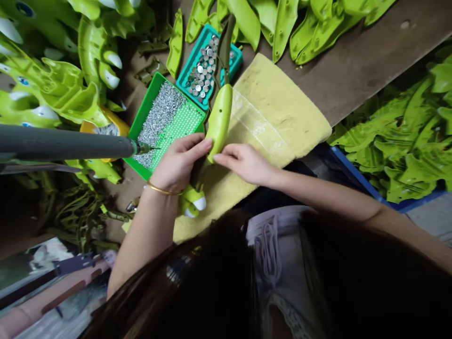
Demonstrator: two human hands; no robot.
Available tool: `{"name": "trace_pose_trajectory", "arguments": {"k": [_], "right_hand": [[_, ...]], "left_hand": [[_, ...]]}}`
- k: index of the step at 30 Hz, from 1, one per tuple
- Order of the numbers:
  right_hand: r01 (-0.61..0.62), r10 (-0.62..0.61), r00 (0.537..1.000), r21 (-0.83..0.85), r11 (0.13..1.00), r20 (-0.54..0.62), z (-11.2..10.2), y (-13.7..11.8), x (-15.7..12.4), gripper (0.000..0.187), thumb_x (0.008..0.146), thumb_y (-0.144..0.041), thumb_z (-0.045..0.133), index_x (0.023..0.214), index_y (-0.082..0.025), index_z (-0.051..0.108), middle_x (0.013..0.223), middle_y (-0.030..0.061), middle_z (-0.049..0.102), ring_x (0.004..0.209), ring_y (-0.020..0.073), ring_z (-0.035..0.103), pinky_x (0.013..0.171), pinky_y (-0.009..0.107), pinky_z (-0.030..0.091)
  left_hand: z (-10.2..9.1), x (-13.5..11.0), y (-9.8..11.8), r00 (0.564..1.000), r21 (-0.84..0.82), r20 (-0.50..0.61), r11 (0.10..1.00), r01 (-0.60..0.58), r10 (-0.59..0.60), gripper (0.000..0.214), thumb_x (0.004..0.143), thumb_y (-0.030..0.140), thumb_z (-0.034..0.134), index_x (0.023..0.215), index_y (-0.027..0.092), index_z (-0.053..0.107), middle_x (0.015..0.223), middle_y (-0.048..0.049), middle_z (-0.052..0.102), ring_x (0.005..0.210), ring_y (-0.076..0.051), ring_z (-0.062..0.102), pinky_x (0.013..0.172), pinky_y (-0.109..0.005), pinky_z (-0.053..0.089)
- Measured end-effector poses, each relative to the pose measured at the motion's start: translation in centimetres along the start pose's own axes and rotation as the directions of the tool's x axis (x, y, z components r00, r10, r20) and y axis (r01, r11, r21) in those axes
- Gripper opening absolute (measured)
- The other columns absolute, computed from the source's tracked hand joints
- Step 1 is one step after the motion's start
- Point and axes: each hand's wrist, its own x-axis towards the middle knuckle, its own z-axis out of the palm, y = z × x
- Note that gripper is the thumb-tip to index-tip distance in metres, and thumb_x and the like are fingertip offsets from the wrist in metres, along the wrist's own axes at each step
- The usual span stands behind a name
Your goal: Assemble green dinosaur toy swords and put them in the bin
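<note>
Left hand (pixel 180 162), gold bracelet (pixel 164 190) at the wrist, has its fingers curled narrowly around the lower end of a lime-green shell (pixel 219 120) and holds it. Right hand (pixel 243 162) comes in from the opposite side, fingers stretched and close together, fingertips touching the same lower end; whether the thumb grips underneath cannot be told. The shell is long and tapered and lies lengthwise away from the person, resting on a yellow foam pad (pixel 282 108), with a dark green stem (pixel 225 44) running on from its far end over the trays. Just below the left hand, on the near part of the pad, sits a small green-and-white part (pixel 193 203). Beside the left hand stands a green tray (pixel 192 123), roughly half covered with small silver screws (pixel 160 113). Beyond it is a teal tray (pixel 187 70) holding round silver discs (pixel 204 66). A grey power screwdriver (pixel 67 143) extends in from the left, its bit near the green tray's edge and apart from both hands. Heaped green plastic parts (pixel 52 80) surround the bench, and a blue crate (pixel 353 172) to the right holds more.
</note>
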Motion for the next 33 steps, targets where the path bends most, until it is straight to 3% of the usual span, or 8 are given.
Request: {"name": "trace_pose_trajectory", "arguments": {"k": [3,9,12,16,22,27,31,33], "right_hand": [[-0.031,0.031,0.995,0.002,1.0,0.099,-0.8,-0.2,0.1,0.049,0.089,-0.061,0.046,0.071,-0.016,0.057,0.058,-0.005,0.046,0.054,0.0064,0.038,0.054,0.025,0.027],[-0.052,0.058,0.998,-0.171,0.984,0.03,1.0,0.3,0.1,0.047,0.082,-0.061,0.059,0.067,-0.017,0.052,0.059,-0.0044,0.048,0.053,0.006,0.038,0.052,0.025,0.025],[0.004,0.002,0.998,-0.11,0.994,0.059,-0.5,-0.1,0.9,0.051,0.08,-0.067,0.057,0.067,-0.018,0.053,0.06,-0.0038,0.049,0.056,0.007,0.041,0.053,0.025,0.028],[0.09,-0.093,0.993,-0.047,0.995,-0.07,-3.5,-1.3,2.4,0.056,0.077,-0.073,0.054,0.06,-0.02,0.044,0.054,-0.0055,0.04,0.052,0.0065,0.035,0.05,0.024,0.026],[0.122,-0.122,0.993,-0.009,0.993,-0.008,-4.5,-2.1,2.3,0.055,0.072,-0.07,0.063,0.06,-0.021,0.042,0.053,-0.0076,0.035,0.051,0.0059,0.032,0.049,0.024,0.025],[0.198,-0.205,0.975,-0.084,0.977,-0.082,-4.5,-1.5,1.1,0.051,0.071,-0.059,0.07,0.055,-0.02,0.041,0.052,-0.0067,0.037,0.052,0.0069,0.033,0.05,0.024,0.028],[0.184,-0.214,0.955,-0.152,0.971,-0.205,-4.5,-0.3,1.0,0.047,0.077,-0.063,0.06,0.061,-0.021,0.049,0.052,-0.0062,0.037,0.052,0.009,0.036,0.051,0.025,0.03],[0.109,-0.153,0.981,-0.313,0.944,-0.119,-5.3,-1.1,1.2,0.05,0.079,-0.067,0.055,0.06,-0.02,0.05,0.05,-0.0059,0.037,0.051,0.0093,0.037,0.051,0.026,0.029]], "left_hand": [[-0.3,-0.5,0.3,0.998,-0.04,0.022,0.998,0.057,-0.056,0.042,0.065,0.053,0.08,0.078,0.016,0.064,0.068,-0.0009,0.06,0.058,-0.013,0.054,0.054,-0.026,0.044],[-0.2,-0.5,-0.4,0.997,0.164,-0.018,0.983,-0.077,0.082,0.04,0.075,0.056,0.071,0.076,0.019,0.058,0.067,0.0019,0.049,0.06,-0.012,0.043,0.052,-0.024,0.035],[-0.8,-1.2,-1.0,0.995,0.288,0.004,0.953,-0.096,0.099,0.039,0.08,0.058,0.065,0.077,0.019,0.056,0.066,0.0025,0.046,0.059,-0.012,0.039,0.051,-0.025,0.032],[-1.0,-2.0,-1.4,0.994,0.334,0.097,0.939,-0.087,0.058,0.039,0.081,0.057,0.063,0.078,0.019,0.056,0.066,0.0029,0.046,0.058,-0.011,0.038,0.051,-0.025,0.03],[2.6,-1.0,1.1,0.964,0.258,-0.086,0.94,-0.224,0.253,0.049,0.075,0.06,0.068,0.098,0.017,0.06,0.083,-0.0016,0.058,0.072,-0.014,0.049,0.064,-0.027,0.038],[5.3,1.0,2.1,0.94,0.156,-0.094,0.938,-0.311,0.328,0.048,0.07,0.063,0.072,0.072,0.017,0.057,0.065,0.003,0.045,0.062,-0.011,0.038,0.057,-0.027,0.028],[5.4,2.0,1.1,0.941,0.084,-0.101,0.945,-0.317,0.324,0.05,0.075,0.065,0.065,0.074,0.015,0.06,0.067,0.0019,0.049,0.064,-0.012,0.044,0.06,-0.027,0.033],[4.6,1.2,-0.1,0.933,0.172,-0.099,0.93,-0.326,0.346,0.051,0.079,0.063,0.062,0.09,0.013,0.063,0.081,-0.0033,0.06,0.076,-0.017,0.054,0.069,-0.029,0.042]]}}
